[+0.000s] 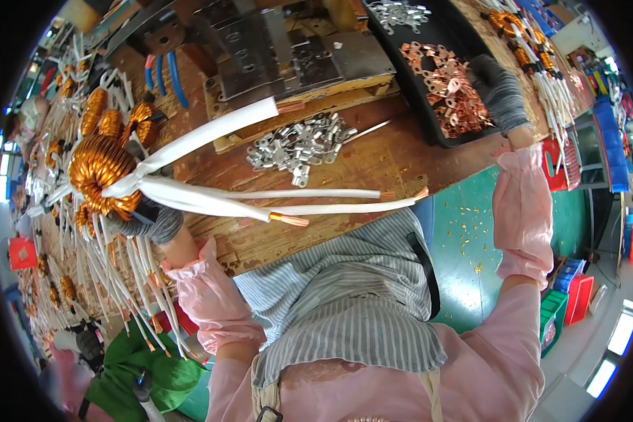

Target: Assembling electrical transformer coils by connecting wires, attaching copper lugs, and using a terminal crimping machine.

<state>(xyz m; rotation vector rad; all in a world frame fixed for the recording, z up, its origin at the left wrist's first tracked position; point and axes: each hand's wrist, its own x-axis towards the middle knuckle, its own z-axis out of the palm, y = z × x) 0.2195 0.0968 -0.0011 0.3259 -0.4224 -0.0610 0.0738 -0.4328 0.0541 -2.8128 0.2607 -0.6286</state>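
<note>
Here, in the head view, we grip a copper-wound toroid coil [104,174] in our gloved left hand [144,219], fingers closed under it at the left edge of the wooden worktop [373,162]. Its white-sleeved leads [274,200] fan rightward over the worktop, bare copper at their tips. Our gloved right hand [498,90] reaches into the black tray [429,32] and rests on the copper ring lugs [446,88]; we cannot tell whether its fingers pinch one. A heap of silver lugs [299,144] lies between the hands. More coils [112,119] crowd the far left.
</note>
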